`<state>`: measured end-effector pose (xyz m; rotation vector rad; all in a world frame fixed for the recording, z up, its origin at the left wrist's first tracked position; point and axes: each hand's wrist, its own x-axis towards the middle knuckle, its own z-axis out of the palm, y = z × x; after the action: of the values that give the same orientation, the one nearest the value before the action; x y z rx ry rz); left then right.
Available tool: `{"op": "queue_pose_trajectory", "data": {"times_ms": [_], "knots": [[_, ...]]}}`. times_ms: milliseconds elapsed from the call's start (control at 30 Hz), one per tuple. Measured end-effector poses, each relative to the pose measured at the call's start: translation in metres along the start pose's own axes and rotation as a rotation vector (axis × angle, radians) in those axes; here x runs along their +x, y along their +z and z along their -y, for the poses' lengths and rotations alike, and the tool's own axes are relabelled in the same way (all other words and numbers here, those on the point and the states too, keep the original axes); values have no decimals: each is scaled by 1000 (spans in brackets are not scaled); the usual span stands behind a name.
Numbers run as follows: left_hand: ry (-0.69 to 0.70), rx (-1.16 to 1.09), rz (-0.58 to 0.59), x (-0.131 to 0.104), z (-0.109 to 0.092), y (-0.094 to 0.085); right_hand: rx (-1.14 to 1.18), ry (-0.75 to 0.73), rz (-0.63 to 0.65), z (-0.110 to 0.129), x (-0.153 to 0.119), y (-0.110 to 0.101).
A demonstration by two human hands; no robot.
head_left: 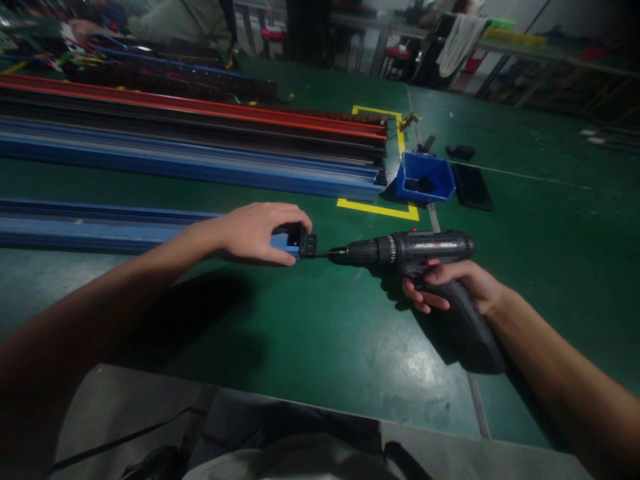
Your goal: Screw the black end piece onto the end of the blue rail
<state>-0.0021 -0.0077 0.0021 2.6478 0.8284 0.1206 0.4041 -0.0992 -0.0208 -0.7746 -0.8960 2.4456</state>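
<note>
My left hand (260,230) is closed round the right end of a long blue metal profile (125,230), thumb in front and fingers over the top. A black end cap (309,245) sits at that end, beside my fingertips. In my right hand (465,280) is a black cordless drill (430,247), held level by its pistol grip and pointing left. The thin bit (325,253) reaches to the end cap; whether it sits in a screw I cannot make out.
Behind lie stacked blue profiles (250,163) and orange-red profiles (240,110). A blue bin (427,177) with small dark parts stands by yellow tape (377,209) on the green table (320,347). A flat black object (473,187) lies right of it. Someone's sleeve (175,23) shows at the back.
</note>
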Motion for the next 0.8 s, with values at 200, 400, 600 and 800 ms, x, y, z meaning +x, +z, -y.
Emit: {"op": "queue_pose_trajectory", "data": {"times_ms": [200, 400, 600, 800], "knots": [[-1, 0, 11, 0, 1, 0, -16, -8, -9, 0, 0, 0], [-8, 12, 21, 1, 1, -1, -28, 1, -18, 2, 1, 2], [-8, 18, 19, 1, 1, -1, 4, 18, -45, 3, 1, 3], [0, 25, 12, 1, 3, 0, 30, 40, -46, 3, 1, 1]]}}
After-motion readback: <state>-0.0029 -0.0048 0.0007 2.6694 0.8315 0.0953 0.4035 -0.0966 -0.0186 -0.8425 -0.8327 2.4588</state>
